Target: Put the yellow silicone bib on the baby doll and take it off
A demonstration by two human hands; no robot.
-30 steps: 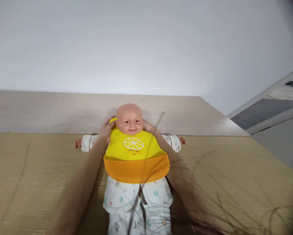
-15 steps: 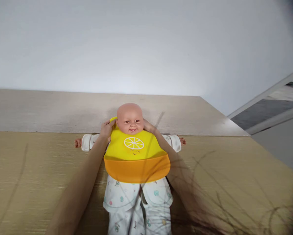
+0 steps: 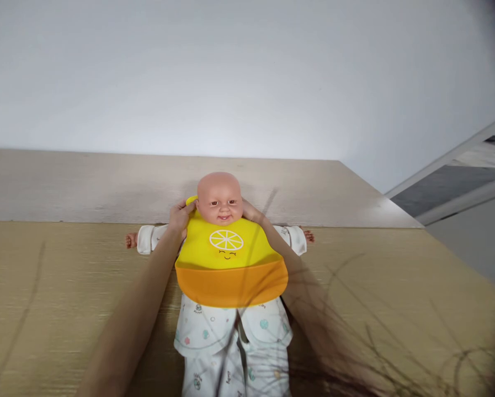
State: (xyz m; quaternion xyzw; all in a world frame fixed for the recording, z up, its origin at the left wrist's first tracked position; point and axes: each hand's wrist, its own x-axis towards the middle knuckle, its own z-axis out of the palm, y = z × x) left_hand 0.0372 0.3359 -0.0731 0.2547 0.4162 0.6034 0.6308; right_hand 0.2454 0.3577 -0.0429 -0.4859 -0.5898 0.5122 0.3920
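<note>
A baby doll [image 3: 219, 190] lies on its back on the table, arms spread, in a white printed outfit [image 3: 206, 332]. Over its chest is a yellow silicone bib [image 3: 197, 242] with an orange catch pocket [image 3: 230, 285] and a citrus-slice print. Beside the doll's neck on the left, my left hand [image 3: 181, 216] pinches the bib's yellow neck strap, whose end shows above the fingers. My right hand [image 3: 252, 213] is tucked at the other side of the neck. Its fingers are hidden behind the head, and the strap on that side cannot be seen.
The wooden tabletop [image 3: 65, 286] meets a paler board [image 3: 65, 184] along a seam behind the doll's shoulders. A plain wall [image 3: 230, 77] rises at the back. The table's edge slants down on the right. Dark strands of hair cross the lower right of the view.
</note>
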